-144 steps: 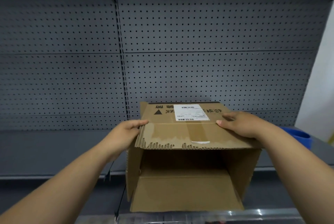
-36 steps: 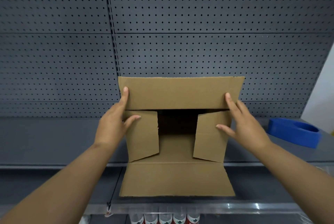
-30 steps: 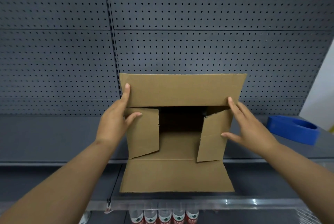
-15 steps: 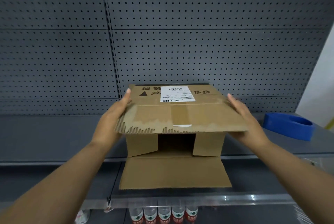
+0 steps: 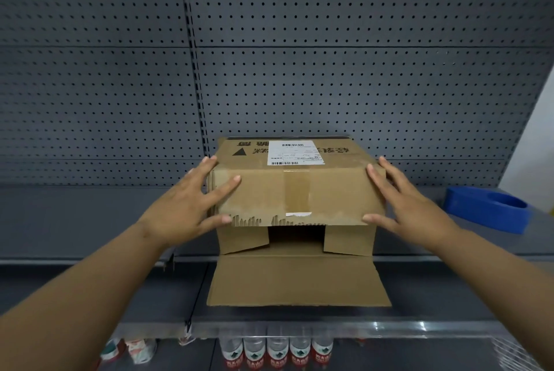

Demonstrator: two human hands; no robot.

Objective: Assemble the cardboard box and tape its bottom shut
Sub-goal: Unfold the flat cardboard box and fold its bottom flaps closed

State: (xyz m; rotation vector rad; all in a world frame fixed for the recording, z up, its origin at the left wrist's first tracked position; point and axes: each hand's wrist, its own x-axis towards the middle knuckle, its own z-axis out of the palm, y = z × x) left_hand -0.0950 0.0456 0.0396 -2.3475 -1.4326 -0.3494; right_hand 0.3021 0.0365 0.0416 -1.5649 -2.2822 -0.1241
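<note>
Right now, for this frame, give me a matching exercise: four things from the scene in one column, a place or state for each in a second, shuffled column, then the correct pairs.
Things:
1. upper flap
2. lower flap
3. blue tape dispenser
4. white shipping label

Places or states:
A. on the shelf to the right of the box
B. folded down over the opening, with the hands pressed on it
C. stuck on the box's top face
D. lying flat on the shelf, toward the camera

Pairs: 1-B, 2-D, 3-A, 4-C
</note>
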